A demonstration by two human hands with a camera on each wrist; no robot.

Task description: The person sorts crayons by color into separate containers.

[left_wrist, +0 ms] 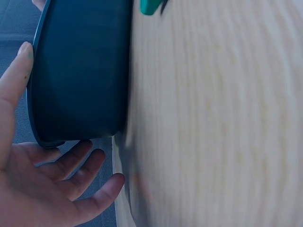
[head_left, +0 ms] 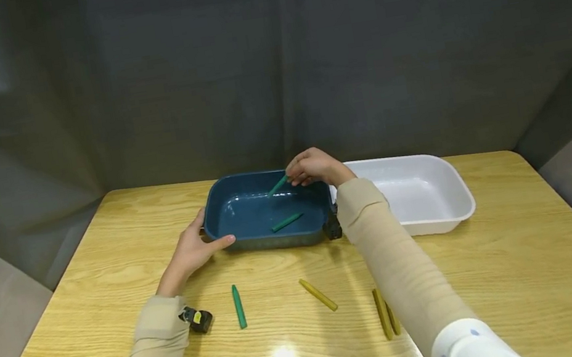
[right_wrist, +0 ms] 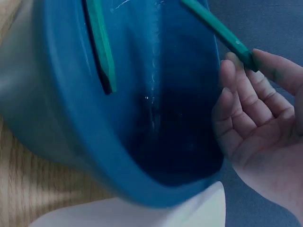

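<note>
A dark blue tray (head_left: pixel 246 210) stands at the middle back of the wooden table. One green crayon (head_left: pixel 287 222) lies inside it. My right hand (head_left: pixel 300 171) hovers over the tray's far right corner and pinches a second green crayon (head_left: pixel 278 185), which slants down into the tray. The right wrist view shows that held crayon (right_wrist: pixel 218 30) between thumb and fingertip of my right hand (right_wrist: pixel 255 127), above the lying crayon (right_wrist: pixel 102 42). My left hand (head_left: pixel 200 242) rests against the tray's front left corner, thumb along the front wall. In the left wrist view my left hand (left_wrist: pixel 42 189) lies relaxed beside the tray (left_wrist: pixel 80 71).
A white tray (head_left: pixel 422 188) stands right beside the blue one. On the table in front lie a green crayon (head_left: pixel 238 306), a yellow crayon (head_left: pixel 318 294) and two olive crayons (head_left: pixel 382 313). Grey cloth walls surround the table.
</note>
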